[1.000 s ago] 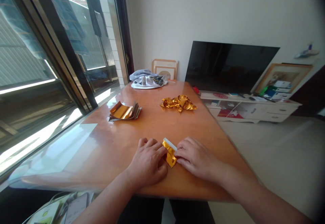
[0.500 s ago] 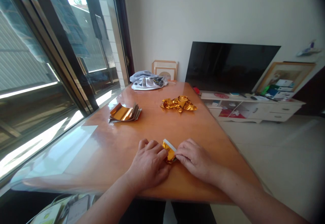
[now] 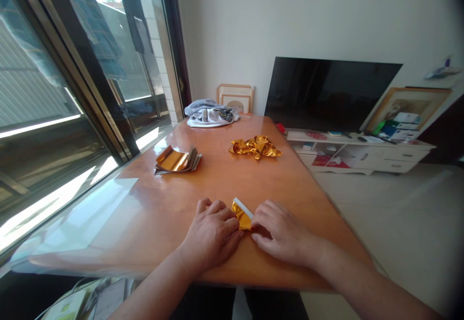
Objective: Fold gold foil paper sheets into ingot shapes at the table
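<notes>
Between my hands, near the table's front edge, lies a small gold foil sheet (image 3: pixel 242 217), partly crumpled, with a pale strip along its far right edge. My left hand (image 3: pixel 216 233) grips the foil's left side with curled fingers. On its right side, my right hand (image 3: pixel 277 228) has the foil pinched between thumb and fingers. The fingertips cover parts of the sheet. Farther off stands a stack of gold foil sheets (image 3: pixel 177 160), its top sheet curling up. A heap of crumpled gold foil (image 3: pixel 255 147) rests to the right of that stack.
All of this is on a brown wooden table (image 3: pixel 213 184). Bundled grey cloth (image 3: pixel 210 114) sits at its far end. Glass sliding doors run along the left. A white TV cabinet (image 3: pixel 369 155) stands beyond the right edge, and a phone (image 3: pixel 110 298) lies below at lower left.
My right thumb and fingers have shifted slightly on the foil, and its near edge now looks flatter and straighter. My left hand has barely moved.
</notes>
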Demonstrator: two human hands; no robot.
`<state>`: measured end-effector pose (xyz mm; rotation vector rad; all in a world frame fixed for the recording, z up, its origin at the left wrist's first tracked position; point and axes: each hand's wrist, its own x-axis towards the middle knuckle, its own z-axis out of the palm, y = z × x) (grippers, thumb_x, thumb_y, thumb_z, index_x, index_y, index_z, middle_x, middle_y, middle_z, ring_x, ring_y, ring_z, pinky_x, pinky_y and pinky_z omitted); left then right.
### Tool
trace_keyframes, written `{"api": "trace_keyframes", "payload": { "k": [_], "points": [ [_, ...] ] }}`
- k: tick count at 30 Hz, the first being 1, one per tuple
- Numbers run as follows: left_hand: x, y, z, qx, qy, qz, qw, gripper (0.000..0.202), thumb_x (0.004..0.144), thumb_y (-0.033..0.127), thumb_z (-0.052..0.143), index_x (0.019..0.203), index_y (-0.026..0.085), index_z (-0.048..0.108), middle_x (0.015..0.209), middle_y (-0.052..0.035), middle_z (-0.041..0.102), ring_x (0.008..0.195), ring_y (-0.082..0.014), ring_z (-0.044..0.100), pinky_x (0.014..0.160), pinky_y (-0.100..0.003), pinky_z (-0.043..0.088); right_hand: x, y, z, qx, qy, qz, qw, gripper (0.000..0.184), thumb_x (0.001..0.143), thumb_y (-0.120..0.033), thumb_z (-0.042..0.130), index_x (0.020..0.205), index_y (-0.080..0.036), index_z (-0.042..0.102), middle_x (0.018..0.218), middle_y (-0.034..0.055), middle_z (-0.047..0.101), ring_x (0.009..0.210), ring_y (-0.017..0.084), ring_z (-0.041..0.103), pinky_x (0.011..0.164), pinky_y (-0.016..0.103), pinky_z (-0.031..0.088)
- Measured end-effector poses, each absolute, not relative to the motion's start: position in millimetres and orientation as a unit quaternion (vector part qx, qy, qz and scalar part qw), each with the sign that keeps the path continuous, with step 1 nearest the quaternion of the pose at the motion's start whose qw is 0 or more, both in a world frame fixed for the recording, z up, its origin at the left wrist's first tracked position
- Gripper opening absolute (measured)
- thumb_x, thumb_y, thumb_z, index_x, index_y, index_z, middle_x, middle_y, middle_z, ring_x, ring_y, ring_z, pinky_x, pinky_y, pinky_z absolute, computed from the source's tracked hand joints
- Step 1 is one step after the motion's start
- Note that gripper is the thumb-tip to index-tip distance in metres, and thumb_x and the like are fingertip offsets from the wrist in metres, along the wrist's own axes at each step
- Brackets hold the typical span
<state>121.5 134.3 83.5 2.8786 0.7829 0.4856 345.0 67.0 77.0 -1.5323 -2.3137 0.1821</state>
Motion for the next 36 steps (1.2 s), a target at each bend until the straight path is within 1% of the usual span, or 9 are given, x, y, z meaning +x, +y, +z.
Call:
{"api": "trace_keyframes", "payload": {
  "k": [6,11,14,16,20,23,27,31,36],
  "points": [
    [120.3,137.5,80.8,0.952,0.255,0.156,0.065,0.027,0.101,0.034,0.046,0.087,0.024,0.068,0.090,-0.0030,0.069,0.095,-0.0227,0.053,0.088,-0.045,0.031,344.9,69.1,78.2,-0.549,-0.814,0.063,0.178,0.003,0.090,-0.023,0.064,0.087,-0.022,0.064,0.092,0.0034,0.065,0.089,0.020,0.056,0.084,0.033,0.046],
    [120.2,138.2,79.6,0.950,0.257,0.163,0.071,0.027,0.101,0.034,0.046,0.089,0.025,0.068,0.090,-0.0024,0.070,0.096,-0.0232,0.054,0.090,-0.046,0.031,339.6,76.8,77.3,-0.549,-0.813,0.073,0.179,0.010,0.093,-0.029,0.062,0.086,-0.022,0.064,0.090,0.0032,0.067,0.086,0.019,0.058,0.080,0.031,0.045],
    [118.5,138.3,79.2,0.945,0.268,0.166,0.085,0.022,0.099,0.034,0.049,0.090,0.025,0.067,0.092,-0.0024,0.070,0.099,-0.0241,0.054,0.091,-0.045,0.032,339.4,83.2,74.5,-0.552,-0.806,0.113,0.181,0.012,0.095,-0.029,0.059,0.088,-0.023,0.067,0.089,0.0024,0.068,0.082,0.017,0.060,0.076,0.029,0.044],
    [116.3,139.5,79.7,0.937,0.292,0.168,0.093,0.019,0.098,0.033,0.050,0.096,0.025,0.067,0.093,-0.0037,0.069,0.098,-0.0242,0.055,0.092,-0.045,0.034,340.7,86.6,73.3,-0.560,-0.793,0.146,0.191,0.014,0.095,-0.028,0.058,0.087,-0.023,0.068,0.088,0.0012,0.068,0.078,0.015,0.060,0.073,0.027,0.044],
    [111.0,143.4,82.5,0.922,0.325,0.171,0.126,0.024,0.099,0.026,0.044,0.106,0.026,0.067,0.095,-0.0050,0.067,0.093,-0.0225,0.056,0.093,-0.043,0.036,342.5,91.1,72.9,-0.578,-0.756,0.214,0.218,0.017,0.094,-0.028,0.059,0.079,-0.022,0.065,0.081,-0.0011,0.066,0.071,0.014,0.059,0.065,0.025,0.041],
    [108.3,144.9,84.2,0.922,0.311,0.171,0.156,0.023,0.096,0.021,0.048,0.104,0.027,0.068,0.097,-0.0035,0.069,0.097,-0.0223,0.056,0.094,-0.041,0.037,342.1,93.4,72.2,-0.592,-0.725,0.258,0.239,0.015,0.093,-0.029,0.060,0.081,-0.022,0.065,0.080,-0.0019,0.067,0.070,0.014,0.060,0.061,0.025,0.039],
    [106.7,145.8,85.2,0.929,0.283,0.167,0.172,0.024,0.091,0.015,0.053,0.102,0.029,0.069,0.103,0.0003,0.072,0.102,-0.0224,0.055,0.097,-0.041,0.035,341.0,95.2,69.6,-0.596,-0.711,0.278,0.250,0.013,0.092,-0.029,0.061,0.083,-0.022,0.066,0.080,-0.0019,0.068,0.071,0.014,0.060,0.061,0.025,0.039],
    [104.9,148.3,87.8,0.937,0.262,0.153,0.171,0.025,0.093,0.016,0.052,0.102,0.030,0.070,0.108,0.0031,0.073,0.106,-0.0222,0.055,0.098,-0.042,0.034,341.2,95.1,64.7,-0.605,-0.700,0.281,0.254,0.010,0.091,-0.029,0.061,0.084,-0.023,0.067,0.081,-0.0016,0.068,0.071,0.014,0.060,0.060,0.025,0.038],
    [102.2,150.9,90.9,0.946,0.243,0.137,0.168,0.025,0.095,0.017,0.050,0.103,0.029,0.071,0.109,0.0013,0.073,0.109,-0.0238,0.055,0.097,-0.043,0.034,341.2,94.1,56.8,-0.626,-0.673,0.289,0.267,0.005,0.088,-0.028,0.064,0.091,-0.024,0.063,0.080,-0.0030,0.067,0.070,0.014,0.060,0.059,0.024,0.038]
  ]
}}
